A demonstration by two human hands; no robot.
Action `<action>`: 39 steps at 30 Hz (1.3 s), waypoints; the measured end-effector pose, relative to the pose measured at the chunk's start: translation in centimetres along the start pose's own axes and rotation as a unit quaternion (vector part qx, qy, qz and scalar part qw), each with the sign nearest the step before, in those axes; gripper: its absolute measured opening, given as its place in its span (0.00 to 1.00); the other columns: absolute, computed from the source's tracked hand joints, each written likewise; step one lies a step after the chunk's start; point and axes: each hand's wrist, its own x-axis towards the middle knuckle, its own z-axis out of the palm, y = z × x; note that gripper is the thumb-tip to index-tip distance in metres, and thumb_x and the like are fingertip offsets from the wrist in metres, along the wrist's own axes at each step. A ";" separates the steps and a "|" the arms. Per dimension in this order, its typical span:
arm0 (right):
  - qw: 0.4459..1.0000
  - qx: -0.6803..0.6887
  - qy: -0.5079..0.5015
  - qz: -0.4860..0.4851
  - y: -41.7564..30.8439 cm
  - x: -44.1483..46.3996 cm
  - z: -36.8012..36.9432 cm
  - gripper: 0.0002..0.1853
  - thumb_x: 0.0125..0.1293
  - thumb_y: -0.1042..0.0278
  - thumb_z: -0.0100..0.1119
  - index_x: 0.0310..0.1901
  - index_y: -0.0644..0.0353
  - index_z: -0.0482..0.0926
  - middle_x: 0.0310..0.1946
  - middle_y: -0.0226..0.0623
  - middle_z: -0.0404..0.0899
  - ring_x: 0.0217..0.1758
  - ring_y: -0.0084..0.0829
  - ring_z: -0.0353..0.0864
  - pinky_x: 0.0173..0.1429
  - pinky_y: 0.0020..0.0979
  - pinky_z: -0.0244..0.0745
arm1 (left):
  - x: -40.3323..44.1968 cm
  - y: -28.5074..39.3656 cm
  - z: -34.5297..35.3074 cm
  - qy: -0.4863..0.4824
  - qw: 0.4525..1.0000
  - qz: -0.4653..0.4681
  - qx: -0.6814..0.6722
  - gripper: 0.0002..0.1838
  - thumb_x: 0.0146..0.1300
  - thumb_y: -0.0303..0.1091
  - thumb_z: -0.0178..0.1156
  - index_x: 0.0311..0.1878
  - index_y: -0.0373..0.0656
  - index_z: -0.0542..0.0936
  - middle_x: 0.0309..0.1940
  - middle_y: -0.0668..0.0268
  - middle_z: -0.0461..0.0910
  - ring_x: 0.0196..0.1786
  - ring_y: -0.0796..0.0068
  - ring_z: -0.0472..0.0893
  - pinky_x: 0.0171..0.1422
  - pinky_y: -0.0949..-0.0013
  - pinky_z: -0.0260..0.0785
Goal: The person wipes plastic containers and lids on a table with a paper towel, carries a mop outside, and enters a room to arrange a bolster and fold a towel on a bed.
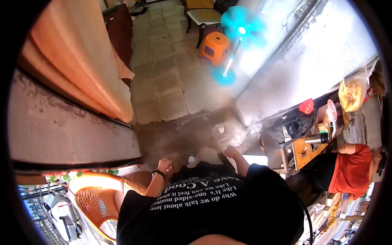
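Observation:
My left hand [164,165], with a black band on its wrist, is in front of my black T-shirt [192,200]. Its fingers are curled, and a blurry brownish patch beside them is too unclear to name. To the right, my right hand [232,152] is closed at the edge of a dark flat object [226,160], mostly hidden by my shirt and arm. Just beyond that hand lies a clear plastic bag [229,134] on the floor. Between my hands, a shoe tip [190,158] shows below.
A wicker chair [92,200] stands at my left. On the right, a person in a red top [353,171] is beside a wooden table [309,153] holding a steel flask [317,138]. Ahead are an orange stool [215,47], a turquoise fan [241,29] and an orange curtain [77,57].

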 end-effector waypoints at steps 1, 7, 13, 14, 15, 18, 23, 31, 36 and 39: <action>0.999 0.041 0.014 -0.003 -1.0 1.0 -0.4 0.06 0.45 0.71 0.48 0.24 0.64 0.67 0.16 0.41 0.72 0.14 0.31 0.73 0.15 0.29 0.65 | 1.1 2.3 0.6 0.001 1.000 0.011 -0.012 0.07 0.45 0.29 0.53 0.17 0.42 0.67 0.11 0.68 0.67 0.16 0.79 0.70 0.18 0.76 0.62; 0.983 0.157 0.068 0.060 -2.6 8.6 -3.2 0.07 0.47 0.71 0.47 0.26 0.66 0.67 0.16 0.41 0.72 0.15 0.29 0.72 0.15 0.28 0.65 | 10.0 13.7 3.5 -0.043 0.982 0.128 0.129 0.12 0.48 0.34 0.53 0.15 0.41 0.65 0.11 0.67 0.67 0.15 0.78 0.68 0.18 0.75 0.60; 0.907 0.228 -0.022 0.352 8.6 21.1 -4.8 0.06 0.51 0.73 0.43 0.22 0.65 0.69 0.15 0.41 0.70 0.13 0.35 0.69 0.15 0.35 0.64 | 17.1 24.9 1.8 -0.093 0.944 0.166 0.270 0.20 0.51 0.41 0.51 0.10 0.37 0.67 0.07 0.65 0.66 0.13 0.75 0.66 0.19 0.70 0.58; 0.913 0.238 -0.010 0.331 8.9 23.8 -5.6 0.07 0.52 0.73 0.42 0.23 0.66 0.68 0.16 0.41 0.70 0.14 0.34 0.69 0.16 0.35 0.64 | 18.9 26.1 0.9 -0.075 0.930 0.130 0.337 0.20 0.52 0.41 0.49 0.11 0.37 0.69 0.09 0.63 0.68 0.14 0.74 0.66 0.19 0.70 0.58; 0.917 0.248 0.000 0.312 9.3 26.4 -5.9 0.07 0.53 0.72 0.42 0.24 0.66 0.68 0.16 0.41 0.70 0.15 0.34 0.69 0.17 0.34 0.65 | 20.5 27.8 -0.2 -0.079 0.900 0.109 0.414 0.19 0.53 0.44 0.47 0.20 0.35 0.72 0.18 0.58 0.71 0.20 0.69 0.69 0.25 0.67 0.61; 0.921 0.273 -0.051 0.275 8.2 34.5 -11.4 0.08 0.54 0.69 0.44 0.35 0.62 0.68 0.21 0.40 0.72 0.18 0.34 0.71 0.20 0.34 0.66 | 25.7 32.1 -4.1 -0.079 0.837 0.137 0.523 0.19 0.56 0.43 0.43 0.33 0.33 0.74 0.30 0.51 0.74 0.30 0.64 0.72 0.33 0.65 0.64; 0.989 0.050 0.131 -0.037 -23.9 30.4 -22.0 0.06 0.47 0.73 0.46 0.25 0.67 0.68 0.15 0.42 0.71 0.16 0.33 0.72 0.18 0.29 0.67 | 25.8 41.7 -4.8 0.030 0.961 0.058 0.268 0.15 0.58 0.35 0.40 0.36 0.34 0.73 0.33 0.52 0.73 0.35 0.60 0.71 0.38 0.66 0.63; 0.981 0.169 -0.037 -0.092 -40.5 39.1 -23.8 0.09 0.52 0.64 0.50 0.26 0.58 0.64 0.22 0.36 0.72 0.22 0.26 0.73 0.22 0.23 0.66 | 35.6 38.4 -8.5 0.096 0.978 -0.014 0.182 0.13 0.58 0.34 0.42 0.37 0.35 0.72 0.33 0.56 0.72 0.35 0.67 0.70 0.37 0.69 0.63; 0.971 0.227 -0.048 -0.052 -49.1 46.0 -26.9 0.08 0.49 0.66 0.49 0.26 0.58 0.61 0.23 0.38 0.73 0.23 0.28 0.73 0.23 0.26 0.65 | 44.1 43.6 -12.2 0.077 0.977 -0.042 0.193 0.12 0.57 0.34 0.43 0.38 0.36 0.71 0.33 0.59 0.71 0.35 0.71 0.69 0.38 0.71 0.62; 0.971 0.235 -0.032 -0.002 -52.8 51.8 -28.7 0.08 0.50 0.66 0.48 0.28 0.57 0.62 0.24 0.37 0.72 0.23 0.28 0.73 0.23 0.27 0.66 | 50.4 49.1 -15.3 0.066 0.985 -0.057 0.150 0.12 0.57 0.34 0.44 0.38 0.37 0.70 0.33 0.61 0.70 0.35 0.74 0.68 0.38 0.73 0.62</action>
